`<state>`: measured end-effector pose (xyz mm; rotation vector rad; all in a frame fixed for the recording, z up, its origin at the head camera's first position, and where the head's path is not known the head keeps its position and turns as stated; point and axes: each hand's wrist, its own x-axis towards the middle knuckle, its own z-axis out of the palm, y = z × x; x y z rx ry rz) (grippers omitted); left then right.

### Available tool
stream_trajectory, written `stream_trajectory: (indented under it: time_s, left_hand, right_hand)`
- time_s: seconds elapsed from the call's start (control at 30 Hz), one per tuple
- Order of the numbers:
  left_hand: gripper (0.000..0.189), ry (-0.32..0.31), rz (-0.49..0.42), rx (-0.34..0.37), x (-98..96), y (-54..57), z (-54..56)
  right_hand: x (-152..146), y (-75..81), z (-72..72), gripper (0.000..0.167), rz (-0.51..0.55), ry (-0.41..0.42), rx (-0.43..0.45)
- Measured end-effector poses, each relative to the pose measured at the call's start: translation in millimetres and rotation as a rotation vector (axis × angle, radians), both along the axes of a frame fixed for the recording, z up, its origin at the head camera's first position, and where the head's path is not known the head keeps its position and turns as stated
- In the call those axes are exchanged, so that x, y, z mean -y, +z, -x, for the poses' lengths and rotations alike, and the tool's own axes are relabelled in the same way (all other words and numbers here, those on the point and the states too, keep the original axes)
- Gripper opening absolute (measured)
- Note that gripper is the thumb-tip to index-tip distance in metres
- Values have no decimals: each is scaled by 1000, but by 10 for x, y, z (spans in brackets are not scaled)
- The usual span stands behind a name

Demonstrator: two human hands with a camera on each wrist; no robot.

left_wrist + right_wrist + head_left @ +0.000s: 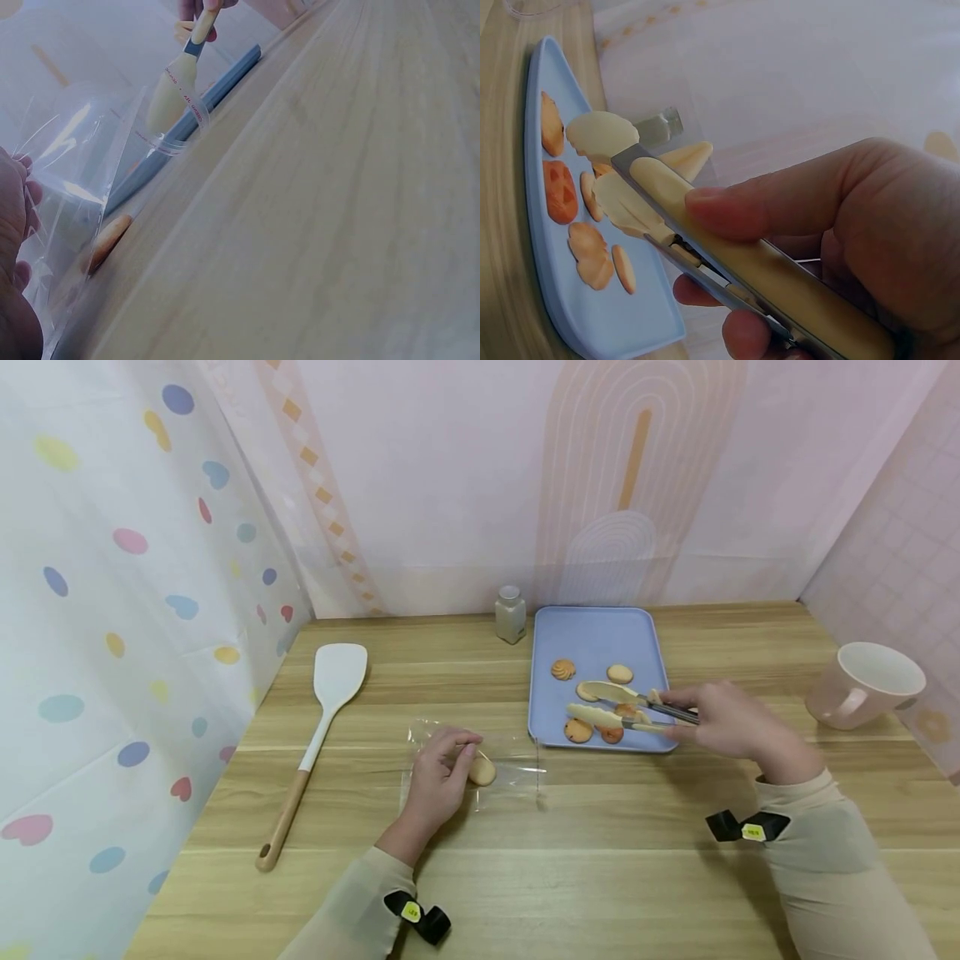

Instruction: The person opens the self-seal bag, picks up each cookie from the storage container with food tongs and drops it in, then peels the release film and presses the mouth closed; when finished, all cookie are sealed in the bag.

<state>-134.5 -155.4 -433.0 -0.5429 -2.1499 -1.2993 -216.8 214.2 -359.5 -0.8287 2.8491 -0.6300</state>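
Note:
My left hand (438,777) grips a clear plastic bag (517,774) lying on the table. A round cookie (482,771) is inside the bag, beside the thumb. In the left wrist view, the bag's mouth (180,150) stands partly lifted, with small red print along it. My right hand (731,722) holds tongs (597,716) with cream-coloured tips over a blue tray (592,631). Their tips are spread apart above several cookies. On the tray lie a swirled cookie (563,669), a plain oval one (619,673) and a dotted one (577,731). The tongs partly hide other cookies.
A white spatula (341,672) with a wooden handle lies at the left. Behind the tray's left corner stands a small glass jar (511,617). A pale pink mug (862,689) stands at the right. Patterned cloths hang behind the table and along both sides.

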Motion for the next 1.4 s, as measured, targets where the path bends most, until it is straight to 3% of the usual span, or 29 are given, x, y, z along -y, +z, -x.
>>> stream_trajectory:
  time_s: [0.3, 0.6, 1.1, 1.4]
  left_hand:
    - [13, -1, -10, -30, 11, -28, 7]
    - [14, -2, -5, -27, 4, -37, 5]
    - [12, 15, 14, -20, 0, 4, -4]
    - [13, 23, 32, -16, -12, 18, -3]
  right_hand:
    - [170, -29, -32, 53, 1, 61, -35]
    - [89, 2, -38, 57, 0, -1, -38]
    - [283, -112, -42, 55, -8, 34, -21]
    - [320, -129, -58, 52, 11, -32, 3]
